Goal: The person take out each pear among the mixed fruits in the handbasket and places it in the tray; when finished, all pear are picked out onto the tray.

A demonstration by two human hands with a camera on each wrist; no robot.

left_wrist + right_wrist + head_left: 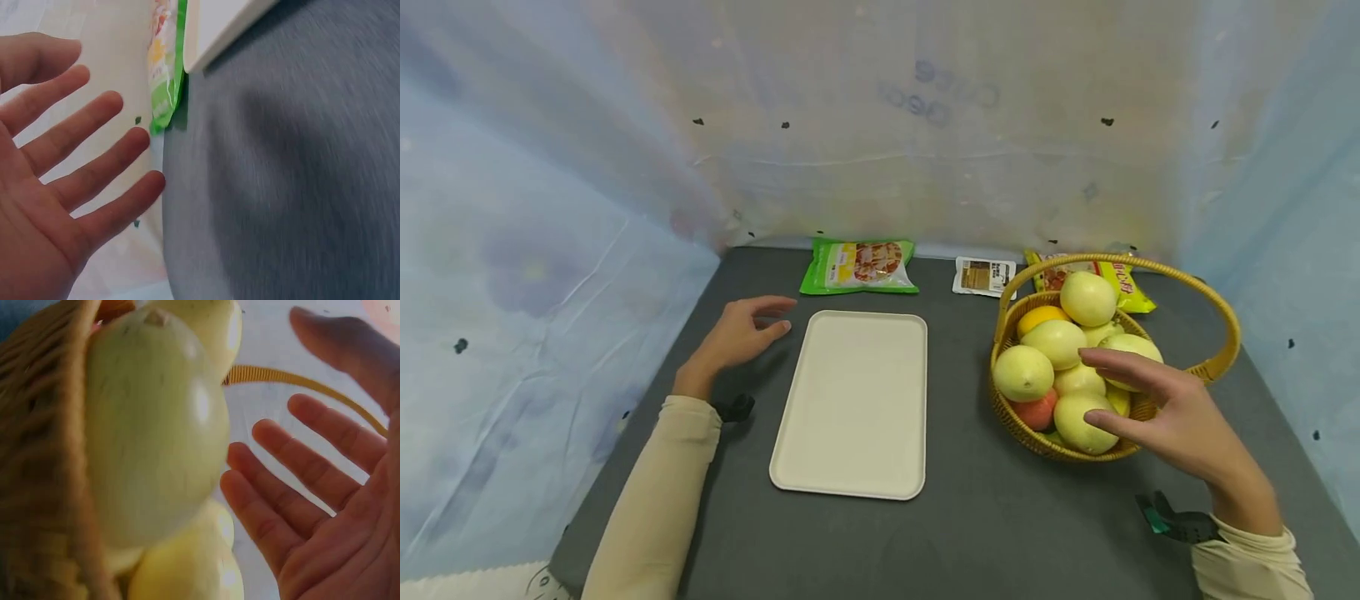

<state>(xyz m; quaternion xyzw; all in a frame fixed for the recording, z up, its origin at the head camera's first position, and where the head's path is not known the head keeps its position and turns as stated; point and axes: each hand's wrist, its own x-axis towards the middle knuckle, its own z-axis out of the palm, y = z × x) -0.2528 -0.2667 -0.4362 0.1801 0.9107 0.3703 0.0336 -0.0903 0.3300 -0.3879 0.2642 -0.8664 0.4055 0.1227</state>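
Note:
A wicker basket (1026, 437) with a tall arched handle (1165, 271) stands at the right, heaped with several pale yellow-green fruits (1084, 423), an orange-yellow fruit (1041, 318) and a red fruit (1037, 410). My right hand (1187, 421) hovers over the basket's right side, thumb spread from straight fingers; it grips nothing. In the right wrist view its fingertips are close to a large pale fruit (156, 431); whether they touch it I cannot tell. My left hand (741, 333) is held above the table, left of a cream tray (853, 404), fingers spread and holding nothing.
Along the back of the dark grey table (970, 533) lie a green food packet (861, 267), a small white-and-brown packet (983, 276) and a yellow packet (1131, 292) partly behind the basket. Pale sheeting (925, 167) hangs behind and at both sides.

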